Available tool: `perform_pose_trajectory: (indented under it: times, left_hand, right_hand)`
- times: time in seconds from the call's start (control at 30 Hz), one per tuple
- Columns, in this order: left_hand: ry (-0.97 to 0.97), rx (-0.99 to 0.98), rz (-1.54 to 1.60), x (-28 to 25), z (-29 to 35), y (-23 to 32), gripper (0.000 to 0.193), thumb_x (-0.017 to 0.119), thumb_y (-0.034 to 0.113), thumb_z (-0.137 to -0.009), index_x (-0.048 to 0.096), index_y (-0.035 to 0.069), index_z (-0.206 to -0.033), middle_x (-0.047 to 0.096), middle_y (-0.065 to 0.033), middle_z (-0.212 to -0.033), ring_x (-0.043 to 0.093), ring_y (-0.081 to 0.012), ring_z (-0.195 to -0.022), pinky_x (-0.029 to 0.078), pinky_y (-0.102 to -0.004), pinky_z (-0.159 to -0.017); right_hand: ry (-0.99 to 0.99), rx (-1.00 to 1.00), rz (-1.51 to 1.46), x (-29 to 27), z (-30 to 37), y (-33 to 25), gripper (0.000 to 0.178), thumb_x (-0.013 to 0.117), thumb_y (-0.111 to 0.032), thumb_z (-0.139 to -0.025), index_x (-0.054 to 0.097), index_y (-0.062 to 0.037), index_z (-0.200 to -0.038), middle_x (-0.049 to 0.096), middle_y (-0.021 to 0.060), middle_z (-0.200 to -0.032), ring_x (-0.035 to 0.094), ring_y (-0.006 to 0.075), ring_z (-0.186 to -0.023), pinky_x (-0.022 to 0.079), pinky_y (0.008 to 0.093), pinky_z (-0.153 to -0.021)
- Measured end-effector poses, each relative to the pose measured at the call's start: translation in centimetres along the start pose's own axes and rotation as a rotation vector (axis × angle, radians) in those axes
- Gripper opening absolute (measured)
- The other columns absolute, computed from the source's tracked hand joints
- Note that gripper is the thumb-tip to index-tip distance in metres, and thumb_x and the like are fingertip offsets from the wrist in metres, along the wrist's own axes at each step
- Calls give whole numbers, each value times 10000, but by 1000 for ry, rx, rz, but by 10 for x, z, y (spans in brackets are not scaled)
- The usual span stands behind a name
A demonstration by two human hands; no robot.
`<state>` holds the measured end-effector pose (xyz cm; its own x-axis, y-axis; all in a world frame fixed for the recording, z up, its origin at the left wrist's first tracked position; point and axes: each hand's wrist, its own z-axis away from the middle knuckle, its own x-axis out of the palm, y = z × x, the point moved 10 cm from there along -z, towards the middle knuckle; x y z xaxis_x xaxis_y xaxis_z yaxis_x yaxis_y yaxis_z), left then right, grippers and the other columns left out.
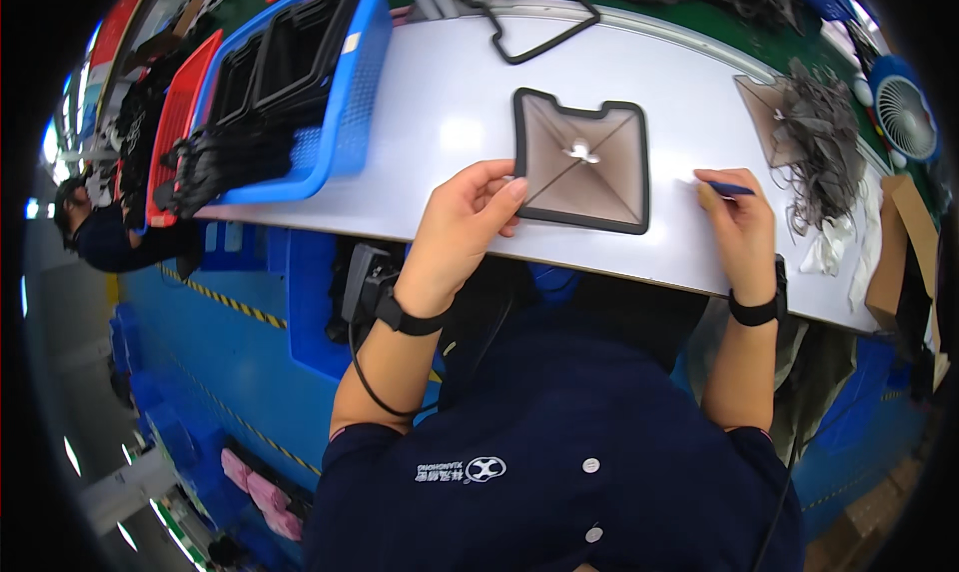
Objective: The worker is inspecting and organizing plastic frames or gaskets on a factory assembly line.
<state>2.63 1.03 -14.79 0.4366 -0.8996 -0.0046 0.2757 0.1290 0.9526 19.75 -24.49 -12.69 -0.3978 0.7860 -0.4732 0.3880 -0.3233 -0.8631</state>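
My left hand [468, 215] pinches the left edge of a black-framed panel [609, 185] between thumb and fingers. The panel has a notched top edge, greyish-brown sheet inside the frame and creases that cross near its middle. A small white piece or bright reflection [579, 152] shows at that crossing; I cannot tell which. To the right, apart from the panel, my right hand [737, 227] is closed around a slim dark-blue pen-like tool [731, 187]. Its tip points left, over the white tabletop [450, 102].
At the left, a blue basket [350, 102] holds several black frames [300, 57], beside a red crate [185, 122]. An empty black frame [544, 47] lies at the back. A heap of grey strips [819, 132], a cardboard piece [894, 252] and a small blue fan [904, 107] are at the right.
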Motion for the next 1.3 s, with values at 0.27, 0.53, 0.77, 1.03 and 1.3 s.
perform_pose_trajectory:
  times: [0.27,0.53,0.77,1.03,1.3]
  left_hand:
    - [251,424,-683,-31,-2,82,252,705,207,-937,675,8,-1088,574,8,-713,493,-50,-639,422,-213,-584]
    - [424,1006,-990,-3,33,220,171,685,139,-892,650,21,-1010,634,-156,-798,638,-324,-725,511,-391,-671]
    - [683,1171,-1510,-6,33,241,216,690,265,-903,689,99,-1042,668,-84,-832,670,-234,-734,536,-358,-648]
    - [435,851,-1873,-41,18,164,156,635,224,-924,597,73,-926,648,-95,-845,669,-295,-793,558,-399,-660]
    - [556,776,-1695,-72,25,166,160,652,224,-911,623,77,-967,648,-101,-880,669,-296,-819,560,-416,-680]
  right_hand:
    - [-28,-17,-219,16,22,-40,200,630,-32,-963,698,-4,-1149,625,58,-900,597,115,-793,466,231,-748]
    - [-658,-568,-387,152,81,-168,306,679,-37,-889,593,-34,-1183,652,149,-1273,587,347,-1233,511,416,-987]
    - [-854,-684,-532,217,124,-219,308,780,-109,-827,482,-88,-906,706,111,-1014,642,341,-1018,484,422,-897]
    - [-638,-907,-615,120,116,-273,337,678,62,-737,560,-31,-1039,672,94,-962,645,295,-783,536,359,-684]
    - [-837,-957,-365,142,146,-291,417,698,61,-648,581,-64,-1028,667,75,-1014,627,277,-825,532,361,-728]
